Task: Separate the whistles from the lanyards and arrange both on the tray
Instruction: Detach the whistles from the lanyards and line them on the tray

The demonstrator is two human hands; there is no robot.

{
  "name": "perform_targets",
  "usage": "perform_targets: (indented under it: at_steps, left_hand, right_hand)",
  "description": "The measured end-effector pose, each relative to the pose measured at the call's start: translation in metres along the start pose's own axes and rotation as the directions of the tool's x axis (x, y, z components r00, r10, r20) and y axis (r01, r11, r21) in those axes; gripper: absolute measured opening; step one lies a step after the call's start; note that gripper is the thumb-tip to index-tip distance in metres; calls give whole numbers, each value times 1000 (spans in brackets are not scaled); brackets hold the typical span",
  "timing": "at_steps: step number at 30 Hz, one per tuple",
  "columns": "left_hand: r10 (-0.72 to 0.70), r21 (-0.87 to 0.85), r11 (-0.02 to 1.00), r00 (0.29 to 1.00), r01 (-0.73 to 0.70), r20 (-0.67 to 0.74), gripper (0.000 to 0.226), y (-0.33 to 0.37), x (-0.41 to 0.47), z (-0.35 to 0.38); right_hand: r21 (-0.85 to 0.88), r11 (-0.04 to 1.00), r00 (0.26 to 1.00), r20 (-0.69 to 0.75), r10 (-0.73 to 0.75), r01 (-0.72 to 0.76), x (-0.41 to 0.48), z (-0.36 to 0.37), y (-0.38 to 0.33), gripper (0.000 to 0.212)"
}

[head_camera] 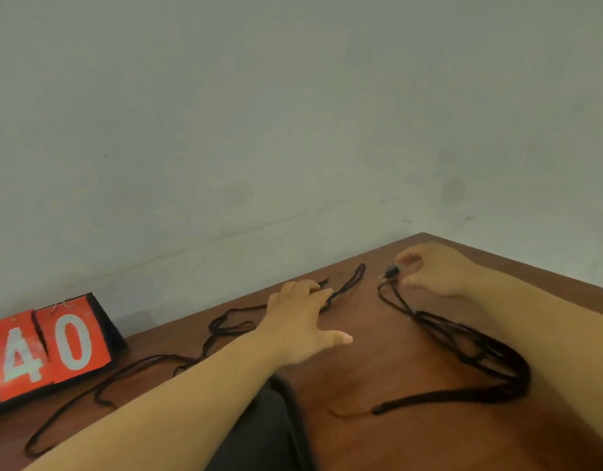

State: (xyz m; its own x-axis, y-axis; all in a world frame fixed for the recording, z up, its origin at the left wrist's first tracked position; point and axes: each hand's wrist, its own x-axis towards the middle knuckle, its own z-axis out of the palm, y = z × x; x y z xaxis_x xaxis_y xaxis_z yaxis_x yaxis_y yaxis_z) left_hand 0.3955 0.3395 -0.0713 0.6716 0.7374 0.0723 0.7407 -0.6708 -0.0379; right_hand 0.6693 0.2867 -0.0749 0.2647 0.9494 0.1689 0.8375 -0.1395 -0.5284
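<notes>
A small black whistle sits near the far corner of the brown tabletop, a metal ring at its end, pinched between the fingertips of the right hand. From it a bundle of black lanyards trails toward the viewer along the right forearm and curls back in a loop. The left hand lies palm-down with fingers spread, its fingertips pressing on another black lanyard — this cord runs under the hand and wanders leftward across the wood in loose loops. At the left edge stands a flip scoreboard with red cards reading 4 and 0. A dark tray shows at the bottom edge, mostly hidden by the left forearm.
</notes>
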Motion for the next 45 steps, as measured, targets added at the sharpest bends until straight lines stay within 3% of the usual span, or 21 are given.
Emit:
perform_targets:
  at_steps: [8,14,19,25,29,34,38,41,45]
  left_hand:
    - [-49,-303,952,998,39,-25,73,46,125,25]
    - [-125,-326,939,992,108,-31,65,64,199,65]
    - [-191,-352,926,974,138,-120,24,74,222,73]
    - [-260,-465,868,957,172,-131,9,72,222,66]
    - [-284,-538,829,944,154,-167,11,65,206,36]
    - [-351,-690,715,912,114,-213,18,40,156,-26]
    - [-312,-652,755,912,68,-267,15,12,67,-75]
    - [-312,-612,787,908,81,-281,10,-7,-10,-95]
    - [-369,-578,797,899,174,-238,14,-28,-94,-87]
  right_hand:
    - [-117,992,996,72,-46,54,99,20,65,61]
    - [-123,988,991,110,-77,90,119,43,87,60]
    - [-58,987,988,59,-144,148,121,44,87,36]
    - [76,989,992,-34,-124,126,119,41,88,26]
    - [226,962,982,-143,-120,151,117,30,77,13]
    - [369,895,962,-199,-187,251,96,4,20,13]
    - [415,825,923,-196,-331,384,48,-16,-51,12]
    - [443,785,896,-112,-430,433,7,-12,-104,9]
    - [517,789,875,145,-463,332,-36,12,-153,8]
